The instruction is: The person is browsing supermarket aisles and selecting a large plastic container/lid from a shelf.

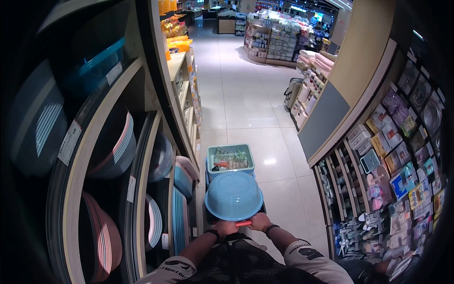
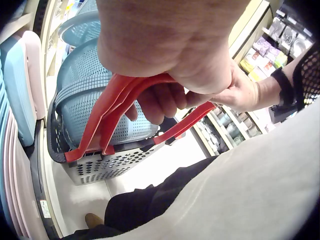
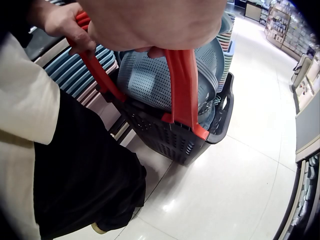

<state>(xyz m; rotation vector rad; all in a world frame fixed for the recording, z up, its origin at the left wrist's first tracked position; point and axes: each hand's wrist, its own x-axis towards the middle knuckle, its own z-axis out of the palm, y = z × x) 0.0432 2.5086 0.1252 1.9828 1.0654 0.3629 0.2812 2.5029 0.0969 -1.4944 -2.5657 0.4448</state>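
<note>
Both hands hold the red handle of a dark shopping basket in front of the body. My left hand grips it on the left; its curled fingers show under the handle in the left wrist view. My right hand holds the handle's right part, close beside the left. Blue perforated baskets, nested together, fill the shopping basket, and their rounded side faces up in the head view. Beyond them is a pale green bin with clear-wrapped small items inside.
Shelves of stacked basins run close along the left. On the right stand racks of hanging kitchenware and a wooden end panel. Tiled floor leads ahead to a display island. A suitcase stands ahead on the right.
</note>
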